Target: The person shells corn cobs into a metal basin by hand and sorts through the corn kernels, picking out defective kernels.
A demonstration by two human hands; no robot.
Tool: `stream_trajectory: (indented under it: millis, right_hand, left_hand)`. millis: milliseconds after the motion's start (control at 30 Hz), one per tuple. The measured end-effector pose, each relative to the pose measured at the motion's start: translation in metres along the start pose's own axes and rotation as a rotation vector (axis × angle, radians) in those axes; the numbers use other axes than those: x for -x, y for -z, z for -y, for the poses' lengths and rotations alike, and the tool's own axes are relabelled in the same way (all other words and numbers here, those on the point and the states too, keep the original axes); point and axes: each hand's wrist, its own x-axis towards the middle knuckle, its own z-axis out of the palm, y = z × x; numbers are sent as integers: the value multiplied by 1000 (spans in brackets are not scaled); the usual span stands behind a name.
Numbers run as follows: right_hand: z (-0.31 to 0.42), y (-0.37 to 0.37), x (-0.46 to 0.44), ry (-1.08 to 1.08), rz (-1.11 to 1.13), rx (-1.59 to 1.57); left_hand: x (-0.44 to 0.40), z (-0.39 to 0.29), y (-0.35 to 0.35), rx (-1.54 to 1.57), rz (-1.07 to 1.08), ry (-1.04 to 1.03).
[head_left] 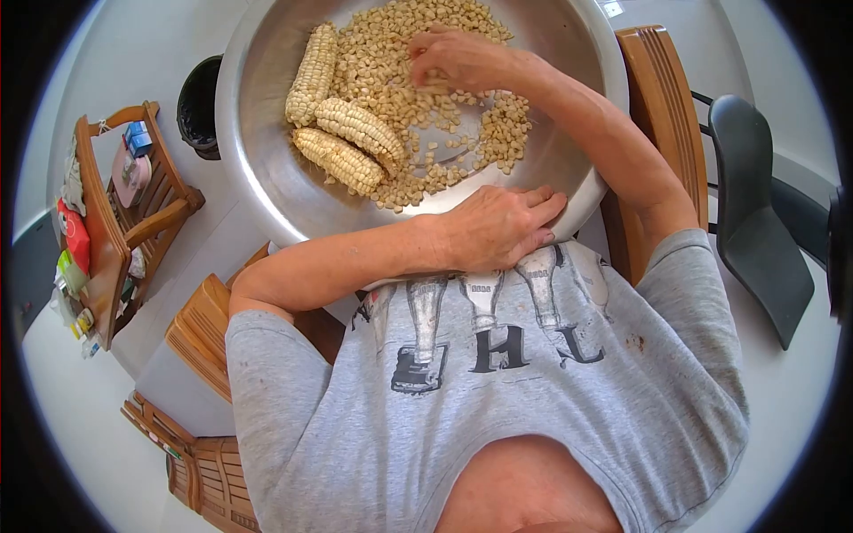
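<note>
A wide metal basin holds many loose pale corn kernels and three corn cobs. One cob stands lengthwise along the basin's left side; below it, two more cobs lie slanted side by side. My right hand is over the kernels in the upper middle, its fingers bent, apart and slightly blurred, with nothing visible held. My left hand rests across the near rim, fingers stretched to the right and somewhat apart, holding nothing.
Wooden furniture stands right of the basin, beside a dark grey chair. At the left are a black bucket and a wooden chair with a pink item and a blue box. More wooden seating is at the lower left.
</note>
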Motion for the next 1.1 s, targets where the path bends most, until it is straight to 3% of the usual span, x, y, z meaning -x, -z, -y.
stream_trajectory:
  millis: [100, 200, 233, 300, 433, 500, 600, 700, 767, 867, 967, 1100]
  right_hand:
    - [-12, 4, 13, -208, -69, 2]
    - [-35, 5, 22, -131, -297, -24]
    - [-34, 9, 27, -146, -280, -217]
    - [-18, 19, 31, -280, -39, -408]
    - [2, 6, 32, -373, 359, -518]
    - [-15, -9, 27, -283, 119, -384]
    - [-37, -4, 28, -274, -116, -194]
    - [-44, 14, 40, -388, -163, -164]
    - [-39, 28, 46, -474, -202, -292]
    - [-50, 16, 46, -269, -286, -324]
    - [-43, 19, 45, -163, -134, -399]
    - [-23, 19, 41, -353, 135, -622]
  left_hand:
    - [0, 9, 5, -5, 40, 62]
    - [-1, 23, 36, -212, 156, 263]
    - [-1, 27, 46, -332, 162, 368]
    - [4, 45, 59, -530, 207, 526]
    - [15, 89, 65, -594, -215, 343]
    - [18, 104, 67, -677, -319, 236]
    - [20, 92, 71, -601, -169, 288]
    - [15, 73, 78, -508, 175, 543]
    - [20, 77, 78, -375, 171, 488]
    - [22, 79, 87, -245, 153, 501]
    - [20, 85, 99, -173, 21, 563]
    - [21, 101, 101, -247, -254, 468]
